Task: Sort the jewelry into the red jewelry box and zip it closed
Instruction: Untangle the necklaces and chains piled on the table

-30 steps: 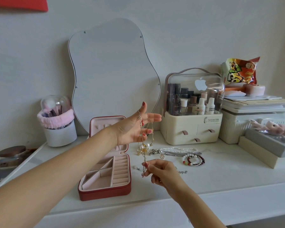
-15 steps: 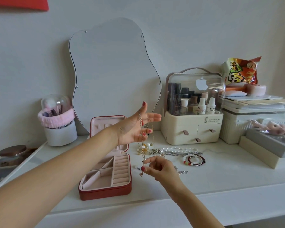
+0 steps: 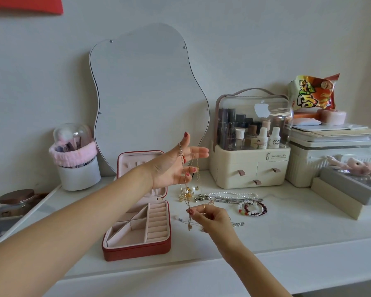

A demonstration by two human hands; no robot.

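Red jewelry box (image 3: 137,249) open; chain (image 3: 185,187) dangling, possibly gold.

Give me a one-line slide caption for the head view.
Left hand holds up a thin chain necklace while right hand pinches its lower end beside the open red jewelry box.

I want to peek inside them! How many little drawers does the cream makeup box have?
3. On the cream makeup organizer: upper left drawer, upper right drawer, and lower drawer beneath them. All are closed.
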